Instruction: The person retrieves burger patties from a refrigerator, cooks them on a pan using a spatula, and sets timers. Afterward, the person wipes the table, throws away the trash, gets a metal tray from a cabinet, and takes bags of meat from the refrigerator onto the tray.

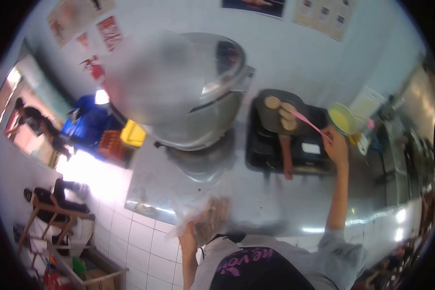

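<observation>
Patties lie in the dark pan in front of me, one apart at the left and the others in an overlapping row beside it. The pan sits on the black stove, its brown handle pointing back towards me. My right hand has its fingers closed around a pink tool; the tool's far end reaches over the pan to the row of patties, though I cannot tell whether it touches them. In my left hand I hold a clear bag with brown contents, low by the near edge of the metal counter. The bag hides most of those fingers and the view is blurred, so I cannot tell how tightly they grip.

Just behind my right hand is a bowl of something yellow. A white rectangle shows on the stove, to the right of the pan handle. To the left of the stove stands a big, round metal machine, its upper part blurred. Farther off at the left, a person in dark clothes leans forward.
</observation>
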Demonstrator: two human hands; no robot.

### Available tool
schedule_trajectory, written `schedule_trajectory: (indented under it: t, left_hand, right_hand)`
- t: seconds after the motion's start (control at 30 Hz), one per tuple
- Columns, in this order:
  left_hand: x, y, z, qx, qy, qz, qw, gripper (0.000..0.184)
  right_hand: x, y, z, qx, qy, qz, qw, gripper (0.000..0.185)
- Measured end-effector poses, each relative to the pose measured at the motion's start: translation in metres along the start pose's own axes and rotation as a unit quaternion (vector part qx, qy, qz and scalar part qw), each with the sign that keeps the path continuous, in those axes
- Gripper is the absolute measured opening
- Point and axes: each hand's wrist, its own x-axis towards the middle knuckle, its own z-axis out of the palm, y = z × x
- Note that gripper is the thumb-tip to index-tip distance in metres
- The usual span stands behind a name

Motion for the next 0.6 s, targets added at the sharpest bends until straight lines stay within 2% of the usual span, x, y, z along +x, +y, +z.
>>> schedule_trajectory:
  t: [0.07,0.1,0.13,0.17,0.2,0.23,0.27,0.33,0.4,0.47,0.5,0.53,0.57,0.6]
  left_hand:
    - [0.000,-0.019,-0.006,0.278,0.014,0.081,0.957,0.032]
    - [-0.002,-0.014,-0.005,0.263,-0.002,0.070,0.962,0.032]
    - [-0.005,-0.010,-0.003,0.242,-0.012,0.060,0.968,0.033]
    - [-0.004,-0.021,-0.007,0.431,-0.008,0.140,0.891,0.034]
    - [-0.001,-0.032,-0.009,0.608,-0.009,0.190,0.771,0.035]
    - [-0.006,-0.011,-0.005,0.427,0.001,0.118,0.896,0.033]
    - [-0.011,0.010,-0.002,0.219,0.007,0.058,0.974,0.032]
    - [-0.014,-0.002,-0.002,0.236,0.042,0.085,0.967,0.032]
    - [-0.016,-0.007,0.001,0.256,0.061,0.114,0.958,0.033]
    - [-0.019,-0.006,-0.001,0.162,0.073,0.080,0.981,0.035]
    - [-0.019,-0.008,-0.003,0.158,0.095,0.081,0.979,0.035]
    - [-0.018,-0.014,-0.005,0.212,0.100,0.112,0.966,0.036]
    - [-0.019,-0.018,-0.008,0.267,0.106,0.139,0.948,0.037]
    - [-0.020,-0.021,-0.010,0.265,0.133,0.139,0.945,0.037]
  right_hand:
    - [0.001,0.006,0.010,0.020,0.014,-0.029,0.999,0.010]
    - [0.006,0.008,0.013,0.024,-0.021,-0.024,0.999,0.011]
    - [0.012,0.026,0.023,0.047,-0.014,-0.077,0.996,0.011]
    - [0.019,0.036,0.033,0.019,-0.026,-0.059,0.998,0.010]
    - [0.030,0.046,0.041,0.034,-0.058,-0.076,0.995,0.010]
    - [0.038,0.048,0.052,0.012,-0.028,-0.082,0.996,0.010]
    - [0.048,0.051,0.062,0.013,-0.017,-0.093,0.995,0.009]
    - [0.059,0.056,0.077,-0.034,-0.001,-0.068,0.997,0.010]
    - [0.068,0.071,0.087,-0.046,0.000,-0.087,0.995,0.012]
    - [0.079,0.090,0.098,-0.036,-0.047,-0.080,0.995,0.014]
    - [0.084,0.094,0.097,-0.040,-0.075,-0.075,0.994,0.016]
    - [0.089,0.097,0.100,-0.041,-0.102,-0.075,0.991,0.018]
    - [0.104,0.138,0.127,-0.020,-0.055,-0.096,0.994,0.022]
    - [0.107,0.135,0.123,-0.049,-0.062,-0.092,0.993,0.023]
